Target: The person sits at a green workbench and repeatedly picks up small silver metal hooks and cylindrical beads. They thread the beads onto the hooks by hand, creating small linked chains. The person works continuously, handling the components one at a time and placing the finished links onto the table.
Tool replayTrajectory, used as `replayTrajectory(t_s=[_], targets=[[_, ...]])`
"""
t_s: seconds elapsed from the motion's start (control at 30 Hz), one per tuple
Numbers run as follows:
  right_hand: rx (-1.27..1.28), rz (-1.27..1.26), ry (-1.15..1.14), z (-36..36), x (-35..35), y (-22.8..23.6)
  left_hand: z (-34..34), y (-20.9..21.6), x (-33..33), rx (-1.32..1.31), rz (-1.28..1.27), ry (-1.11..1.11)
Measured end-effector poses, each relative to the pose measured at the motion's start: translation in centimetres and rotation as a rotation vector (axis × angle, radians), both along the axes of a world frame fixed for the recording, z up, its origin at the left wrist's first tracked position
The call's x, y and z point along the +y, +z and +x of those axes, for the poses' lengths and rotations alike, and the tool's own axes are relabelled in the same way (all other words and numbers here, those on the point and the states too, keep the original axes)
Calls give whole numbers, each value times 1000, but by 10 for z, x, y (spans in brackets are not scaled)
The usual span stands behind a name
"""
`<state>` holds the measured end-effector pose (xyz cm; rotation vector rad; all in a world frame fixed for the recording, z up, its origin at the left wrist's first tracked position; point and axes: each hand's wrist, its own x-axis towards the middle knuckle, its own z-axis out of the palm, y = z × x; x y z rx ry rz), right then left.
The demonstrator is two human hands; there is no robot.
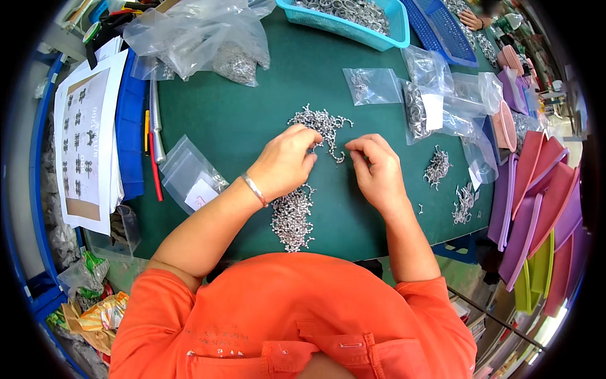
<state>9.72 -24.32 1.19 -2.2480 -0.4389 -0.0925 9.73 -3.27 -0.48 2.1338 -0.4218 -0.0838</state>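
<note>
On the green table, a loose heap of small, curved silver metal parts (320, 121) trails toward me between my hands. My left hand (283, 163), with a bracelet at the wrist, is closed at the heap's left edge. A small metal part shows at its thumb and index fingertips. My right hand (379, 169) is to the right of the heap, its fingers curled and the thumb near the index finger. Whatever it may hold is too small to make out. A denser pile of similar metal parts (291, 220) lies near the table's front edge, below my left wrist.
Smaller metal piles (437, 167) lie at right, beside clear bags (372, 86). A turquoise basket (353, 31) and a blue basket (442, 31) stand at the back. Left are a labelled bag (189, 170), a red pen (155, 167) and paper sheets (91, 139). Stacked plastic bins (536, 208) stand far right.
</note>
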Motion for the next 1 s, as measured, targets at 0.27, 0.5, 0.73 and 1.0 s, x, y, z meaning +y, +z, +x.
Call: replayTrajectory(t_s=[0.27,0.5,0.73,1.0], targets=[[-216,-260,20,-9,11,-14,-14,-1,5,326,-309,160],[-111,11,56,-25,19,-11,-32,11,4,586,-559,178],[-221,19,123,-30,26,-13,-26,8,-5,691,-639,155],[-105,-53,28,-24,12,-7,-40,6,-4,492,-737,245]])
